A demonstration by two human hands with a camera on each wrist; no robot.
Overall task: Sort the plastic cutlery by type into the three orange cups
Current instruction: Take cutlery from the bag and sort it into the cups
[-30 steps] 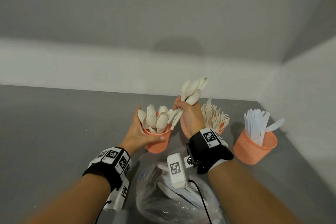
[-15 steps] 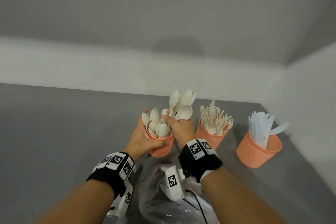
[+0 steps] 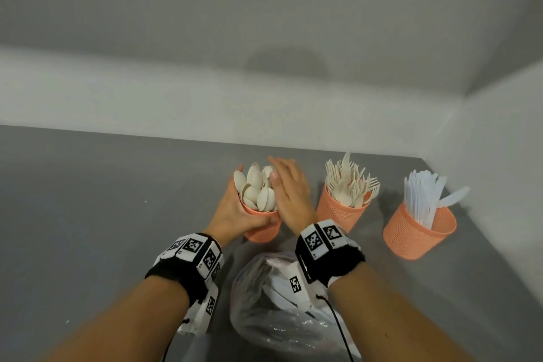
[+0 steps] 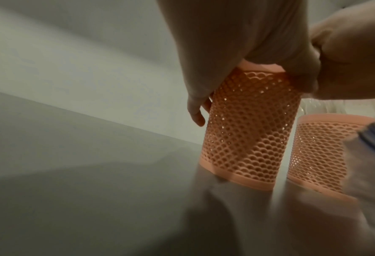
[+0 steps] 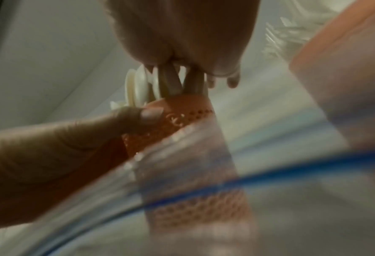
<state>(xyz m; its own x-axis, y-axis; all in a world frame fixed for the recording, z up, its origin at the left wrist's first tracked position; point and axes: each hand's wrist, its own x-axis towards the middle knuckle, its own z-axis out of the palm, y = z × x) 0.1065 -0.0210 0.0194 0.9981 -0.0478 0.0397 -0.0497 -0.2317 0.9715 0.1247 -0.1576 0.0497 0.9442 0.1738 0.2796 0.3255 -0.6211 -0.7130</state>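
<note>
Three orange mesh cups stand in a row on the grey table. My left hand (image 3: 230,210) grips the leftmost spoon cup (image 3: 263,232), thumb on its near side (image 5: 138,116). The cup is full of white spoons (image 3: 258,189), bowls up. My right hand (image 3: 289,188) lies flat with straight fingers against the right side of the spoons and holds nothing. In the left wrist view the spoon cup (image 4: 248,129) stands upright on the table. The middle cup (image 3: 340,211) holds forks (image 3: 349,182). The right cup (image 3: 417,232) holds white knives (image 3: 423,197).
A clear plastic zip bag (image 3: 279,306) with white cutlery inside lies on the table just in front of the cups, under my right wrist. The white wall runs close behind the cups and along the right side. Bare grey table (image 3: 102,200) spreads to the left.
My right hand lowered its bundle of spoons into the left cup and let go; its fingers are now straight against the spoons. The left hand kept hold of the cup.
</note>
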